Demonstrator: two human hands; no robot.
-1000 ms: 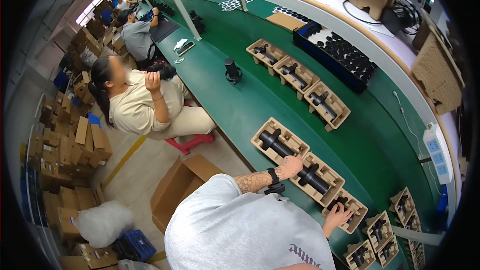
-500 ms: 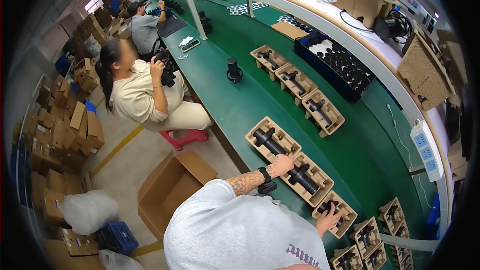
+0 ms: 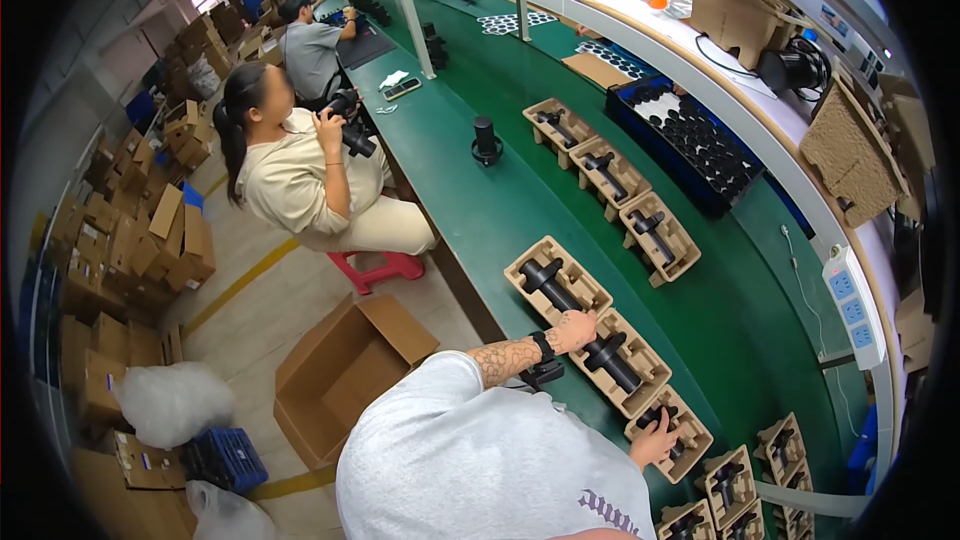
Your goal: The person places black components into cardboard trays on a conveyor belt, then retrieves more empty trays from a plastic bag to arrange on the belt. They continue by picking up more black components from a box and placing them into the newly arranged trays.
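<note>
My left hand (image 3: 572, 331) is closed at the join between two moulded pulp trays, its fingers curled down by the end of a black cylindrical piece with a collar, like a microphone (image 3: 612, 362). What the fingertips grip is hidden. The middle pulp tray (image 3: 652, 395) holds that piece. Beyond the left hand, a second pulp tray (image 3: 512, 268) carries a similar black microphone-like piece (image 3: 550, 282). My right hand (image 3: 655, 441) lies over the nearest tray (image 3: 688, 468), fingers apart and touching the black piece (image 3: 677, 445) inside, which they partly cover.
Another row of filled trays (image 3: 640, 202) stands across the green bench (image 3: 455, 195), with more trays at lower right. A black piece (image 3: 486, 142) stands upright. A seated co-worker (image 3: 300, 170) holds a black piece (image 3: 352, 125). An open carton (image 3: 345, 370) lies on the floor.
The view has shifted slightly, so the bench things sit further right. The co-worker's black piece has tilted and turned. My hands stay at the same trays.
</note>
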